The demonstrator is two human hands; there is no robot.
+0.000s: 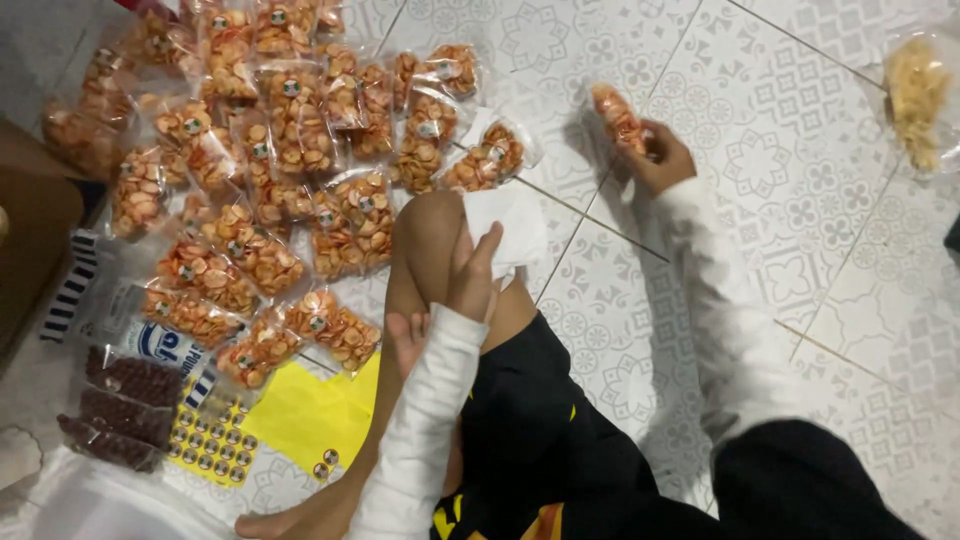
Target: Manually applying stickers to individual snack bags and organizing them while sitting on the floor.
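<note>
My right hand (662, 155) is stretched out over the tiled floor and grips a small clear packet of orange crackers (617, 115). My left hand (472, 275) rests on my bent knee, fingers loosely apart, touching a white sheet (515, 220) that lies over the knee. A heap of filled clear cracker packets (280, 160), each with a round sticker, covers the floor to the left of the knee. Both arms wear white sleeves.
A sticker sheet (210, 440) and yellow paper (305, 410) lie near my foot. Dark red snack packets (130, 395) and a blue-striped bag (110, 310) sit at the left. A bag of pale crisps (918, 95) lies at the far right. A brown box edge (25, 220) is at the left.
</note>
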